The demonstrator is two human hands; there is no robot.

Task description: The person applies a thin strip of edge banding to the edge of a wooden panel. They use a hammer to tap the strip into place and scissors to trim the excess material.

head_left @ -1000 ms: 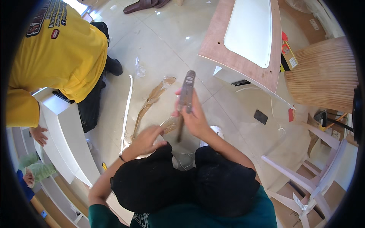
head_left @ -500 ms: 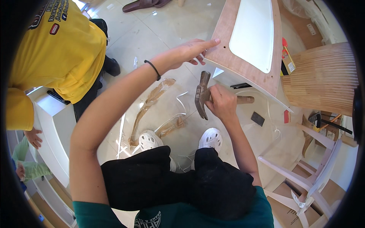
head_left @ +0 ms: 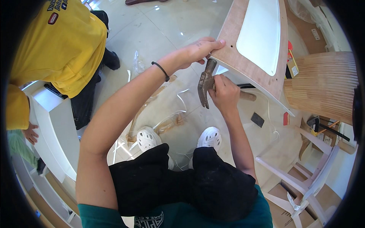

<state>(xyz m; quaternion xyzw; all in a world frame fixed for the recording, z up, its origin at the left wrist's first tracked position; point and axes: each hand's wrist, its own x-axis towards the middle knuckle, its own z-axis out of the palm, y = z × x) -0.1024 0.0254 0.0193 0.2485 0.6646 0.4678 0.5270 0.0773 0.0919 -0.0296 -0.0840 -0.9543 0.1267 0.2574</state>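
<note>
My left hand [head_left: 203, 51] grips the near corner of a pale plywood panel [head_left: 256, 74] with a white, rounded inset [head_left: 258, 34] and small holes. My right hand [head_left: 226, 93] is closed round the handle of a claw hammer [head_left: 206, 81]. The hammer's head is upright just below that corner, close to my left fingers; whether it touches the panel I cannot tell. Under the panel a white piece [head_left: 222, 69] and a black strip [head_left: 247, 85] show in part.
A co-worker in yellow [head_left: 61, 49] bends over a white furniture unit [head_left: 57, 136] at left. Right are a ribbed wooden piece [head_left: 315, 83], pink-white chair frames [head_left: 283, 178] and a black rectangle [head_left: 257, 119]. Plastic scraps and strips [head_left: 173, 119] lie around my white shoes [head_left: 209, 138].
My left hand has risen from low centre to the panel's corner. My right hand has moved right with the hammer, turned it, and lifted its head toward that corner.
</note>
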